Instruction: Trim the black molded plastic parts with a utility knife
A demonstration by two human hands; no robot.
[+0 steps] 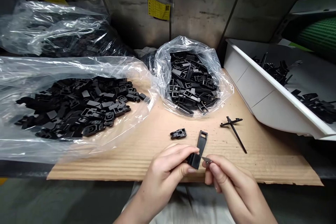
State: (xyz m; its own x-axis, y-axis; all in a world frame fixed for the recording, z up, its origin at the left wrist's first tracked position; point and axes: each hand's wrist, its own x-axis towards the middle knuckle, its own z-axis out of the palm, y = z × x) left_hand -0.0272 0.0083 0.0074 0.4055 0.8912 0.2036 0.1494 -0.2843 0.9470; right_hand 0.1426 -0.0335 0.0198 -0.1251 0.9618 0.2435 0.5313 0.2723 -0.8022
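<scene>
Near the cardboard's front edge, my left hand [170, 168] is closed around the lower end of a long black plastic part [202, 141], which has a square opening at its far end. Pinched in my right hand [231, 178] is a small pointed grey metal blade [207, 160]. Its tip is at the right side of the black part; whether it touches cannot be made out. Just beyond my left hand lies a short black plastic piece [178, 133]. A thin black cross-shaped piece [233, 126] with a long stem lies to the right.
Several black pieces fill a clear bag [160, 66] at the back and an opened bag [131, 126] at left. Another bag [65, 24] lies behind. A white bin [262, 91] with black parts stands at right. Cardboard [147, 147] covers the table.
</scene>
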